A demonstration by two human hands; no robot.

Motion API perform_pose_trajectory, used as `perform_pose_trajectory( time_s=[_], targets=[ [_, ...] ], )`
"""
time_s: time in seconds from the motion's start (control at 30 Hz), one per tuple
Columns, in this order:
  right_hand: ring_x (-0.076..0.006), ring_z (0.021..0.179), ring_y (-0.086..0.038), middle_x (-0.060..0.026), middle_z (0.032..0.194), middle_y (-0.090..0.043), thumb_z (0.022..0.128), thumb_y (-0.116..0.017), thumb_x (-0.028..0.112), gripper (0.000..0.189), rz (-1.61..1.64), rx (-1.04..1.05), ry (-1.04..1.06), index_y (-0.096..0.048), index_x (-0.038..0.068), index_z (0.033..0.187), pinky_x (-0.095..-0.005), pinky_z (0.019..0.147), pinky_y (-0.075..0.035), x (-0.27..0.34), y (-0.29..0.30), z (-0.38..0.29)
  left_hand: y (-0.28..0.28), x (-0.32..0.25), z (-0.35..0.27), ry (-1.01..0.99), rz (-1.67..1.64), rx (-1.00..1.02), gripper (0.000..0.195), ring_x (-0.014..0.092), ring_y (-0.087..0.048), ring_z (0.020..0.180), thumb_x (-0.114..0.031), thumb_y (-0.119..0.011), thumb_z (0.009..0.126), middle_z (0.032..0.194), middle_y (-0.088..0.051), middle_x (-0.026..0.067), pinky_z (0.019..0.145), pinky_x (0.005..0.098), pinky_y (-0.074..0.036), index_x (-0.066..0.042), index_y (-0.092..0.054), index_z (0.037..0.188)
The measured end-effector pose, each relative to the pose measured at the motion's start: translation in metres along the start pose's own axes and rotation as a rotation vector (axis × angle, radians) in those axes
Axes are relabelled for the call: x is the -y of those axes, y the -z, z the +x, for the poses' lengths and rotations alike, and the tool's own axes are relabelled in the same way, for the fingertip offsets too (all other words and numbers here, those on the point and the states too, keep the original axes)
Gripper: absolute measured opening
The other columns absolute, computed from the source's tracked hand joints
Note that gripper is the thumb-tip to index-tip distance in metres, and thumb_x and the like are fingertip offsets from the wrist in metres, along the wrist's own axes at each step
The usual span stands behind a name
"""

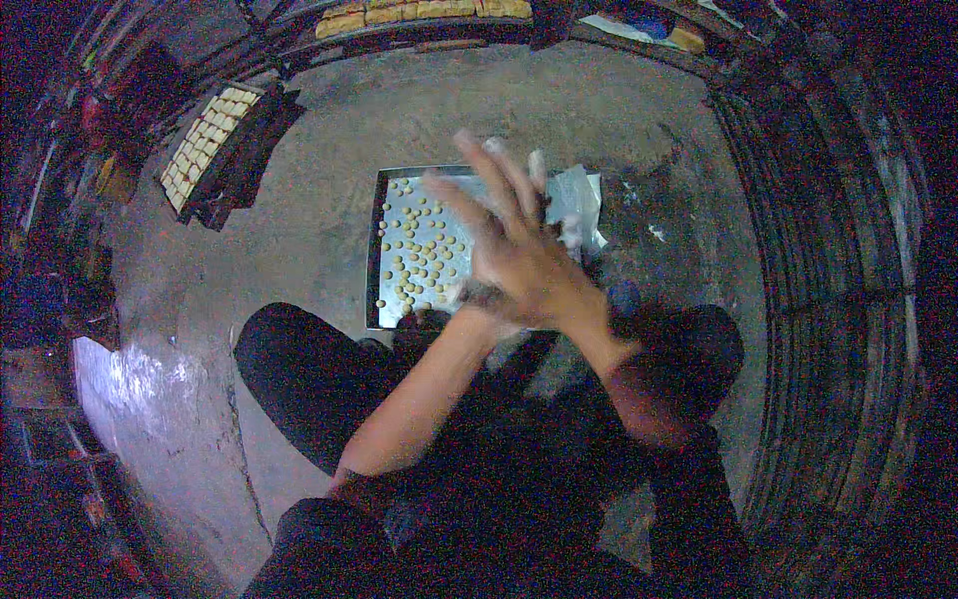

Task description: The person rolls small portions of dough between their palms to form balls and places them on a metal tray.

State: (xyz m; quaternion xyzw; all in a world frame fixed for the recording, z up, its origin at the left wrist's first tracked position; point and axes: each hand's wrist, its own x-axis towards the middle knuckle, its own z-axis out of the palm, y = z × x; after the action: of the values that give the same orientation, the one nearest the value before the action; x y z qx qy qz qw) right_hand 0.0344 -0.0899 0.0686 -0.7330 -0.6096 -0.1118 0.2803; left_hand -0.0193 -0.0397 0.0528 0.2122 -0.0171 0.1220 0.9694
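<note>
My right hand (pixel 528 258) lies over my left hand (pixel 486 296) in front of me, its fingers spread and blurred. Most of the left hand is hidden beneath it, and whatever may be between the palms cannot be seen. Under the hands is a shallow metal tray (pixel 372 254) on the floor. Many small, pale, round balls, apparently dough (pixel 423 254), are scattered over its left part. A crumpled clear plastic sheet or bag (pixel 584 198) lies at the tray's right side, partly covered by my fingers.
My bent knees (pixel 299 374) flank the tray on the concrete floor (pixel 524 90). At the left, a dark tray (pixel 243 161) carries rows of pale pieces (pixel 209 146). Yellowish blocks (pixel 434 9) line a shelf at the back. A dark slatted rack (pixel 816 299) runs along the right.
</note>
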Motion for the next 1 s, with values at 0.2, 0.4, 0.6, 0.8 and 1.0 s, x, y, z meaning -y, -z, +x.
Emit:
perform_pose_trajectory(
  time_s=[0.2,0.4,0.6,0.8,1.0],
  targets=[
    [-0.0455,0.147,-0.007,-0.0262,0.159,-0.008,0.085,-0.036,0.077,0.095,0.085,-0.098,-0.236,-0.024,0.013,0.154,-0.0652,0.113,0.003,-0.027,0.024,0.006,0.011,-0.011,0.004,0.238,-0.085,0.04,0.092,0.031,-0.025,0.146,-0.075,-0.02,0.092,0.16,-0.022,0.0127,0.119,0.0485,-0.021,-0.009,-0.013,0.155],
    [-0.0465,0.146,-0.011,-0.0253,0.16,-0.01,0.089,-0.033,0.072,0.086,-0.145,0.062,0.094,-0.028,0.016,0.153,-0.0658,0.113,0.003,0.0,0.005,0.001,0.001,0.003,-0.003,0.07,0.066,0.072,0.1,0.03,-0.022,0.147,-0.08,-0.019,0.089,0.161,-0.017,0.0133,0.12,0.0456,-0.019,-0.006,-0.009,0.156],
    [-0.0457,0.147,-0.011,-0.0249,0.16,-0.01,0.089,-0.032,0.073,0.085,-0.046,-0.103,-0.213,-0.028,0.016,0.153,-0.0654,0.113,0.0,-0.019,0.028,0.009,0.019,0.007,0.003,0.279,-0.183,0.16,0.096,0.031,-0.024,0.146,-0.079,-0.021,0.089,0.161,-0.02,0.0108,0.118,0.0471,-0.024,-0.01,-0.016,0.155],
    [-0.0497,0.144,-0.014,-0.0249,0.159,-0.011,0.085,-0.028,0.082,0.094,0.042,0.149,-0.023,-0.029,0.018,0.153,-0.0655,0.113,-0.001,0.018,0.004,0.001,0.038,-0.019,0.006,0.033,-0.11,0.085,0.088,0.031,-0.024,0.146,-0.075,-0.022,0.092,0.161,-0.02,0.0094,0.118,0.0486,-0.022,-0.015,-0.014,0.156],
    [-0.0472,0.145,-0.015,-0.0244,0.159,-0.012,0.087,-0.035,0.077,0.089,0.096,-0.103,-0.176,-0.029,0.018,0.153,-0.0654,0.113,-0.001,-0.019,0.004,0.008,0.017,0.012,0.007,-0.004,-0.047,0.035,0.085,0.031,-0.024,0.146,-0.074,-0.022,0.093,0.161,-0.02,0.0086,0.118,0.0478,-0.024,-0.018,-0.015,0.156]
  ],
)
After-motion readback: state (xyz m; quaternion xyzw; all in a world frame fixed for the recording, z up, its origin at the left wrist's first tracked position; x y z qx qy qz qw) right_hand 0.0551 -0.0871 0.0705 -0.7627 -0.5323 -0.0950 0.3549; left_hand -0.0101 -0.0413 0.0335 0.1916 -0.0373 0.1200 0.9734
